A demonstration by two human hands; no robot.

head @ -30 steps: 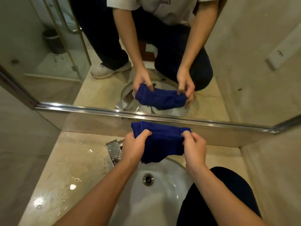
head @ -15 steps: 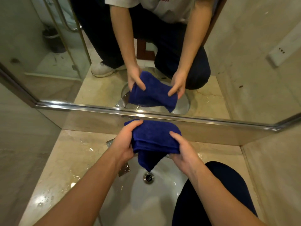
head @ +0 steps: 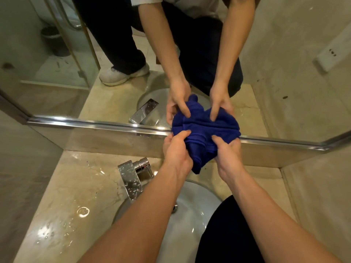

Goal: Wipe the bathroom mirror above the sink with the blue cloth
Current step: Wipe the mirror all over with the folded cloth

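Both hands grip the bunched blue cloth [head: 204,149]: left hand [head: 176,150] on its left side, right hand [head: 228,152] on its right, thumbs on top. Below them sits the white sink [head: 191,215]; left of the left hand, a wet chrome faucet [head: 133,179] on the desk [head: 76,186]. Beyond the hands, the cloth meets the mirror [head: 114,88] at its metal bottom edge. No readable writing anywhere.
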